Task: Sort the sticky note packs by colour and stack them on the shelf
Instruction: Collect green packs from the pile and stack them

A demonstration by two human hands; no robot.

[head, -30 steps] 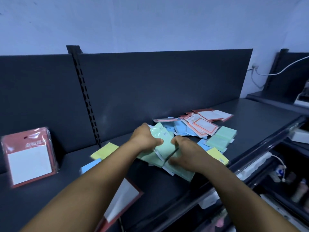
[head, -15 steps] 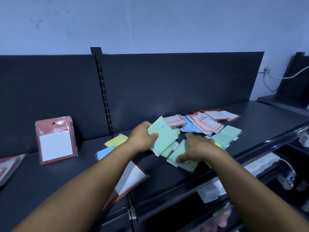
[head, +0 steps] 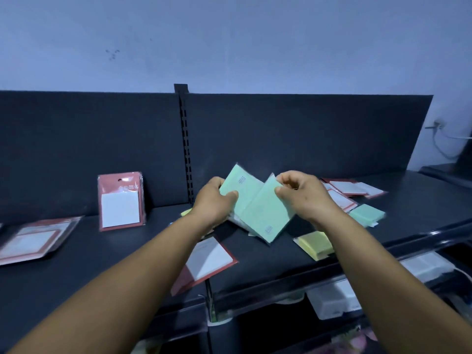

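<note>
While both hands (head: 213,203) (head: 302,194) grip green packs (head: 255,208), the shelf (head: 268,254) lies below.

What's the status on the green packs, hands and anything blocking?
Left hand grips one green pack; right hand pinches a second green pack. Both lifted over the shelf. Yellow pack lies below; nothing blocking.

Both bare forearms reach forward from the near edge and converge toward the middle. The left hand (head: 213,201) is raised, back toward the camera, fingers curled and thumb pointing right, gripping green packs (head: 241,192). The right hand (head: 302,194) is level with it, just to its right, thumb and fingertips pinching the top corner of a green pack (head: 265,215)
</note>
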